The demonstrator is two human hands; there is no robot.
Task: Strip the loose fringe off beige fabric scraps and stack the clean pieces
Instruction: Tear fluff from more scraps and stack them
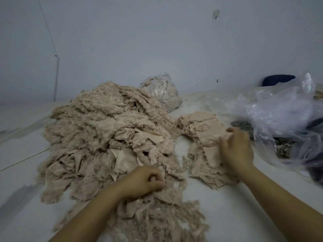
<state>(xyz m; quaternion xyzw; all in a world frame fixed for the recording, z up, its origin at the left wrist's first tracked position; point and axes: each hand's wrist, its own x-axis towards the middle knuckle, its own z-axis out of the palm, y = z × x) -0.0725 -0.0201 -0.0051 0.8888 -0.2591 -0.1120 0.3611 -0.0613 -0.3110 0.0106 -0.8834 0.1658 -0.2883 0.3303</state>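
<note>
Sorting goes on around the big heap of fringed scraps [104,130], which lies on the white floor [22,147] and serves here as landmark. At the near foot of the heap, the left hand [145,182] is closed with curled fingers on a beige scrap [167,194]; below it lies the loose fringe [157,222]. Right of the heap, the right hand [236,149] rests on the stack of clean pieces [206,137], fingers bent; if it pinches a piece I cannot tell. Further right of the heap lies a clear plastic bag [279,112]. To do this step well, I think the left hand should hold the scrap firmly and pull the fringe along the edge, not across, so the cloth does not tear
</note>
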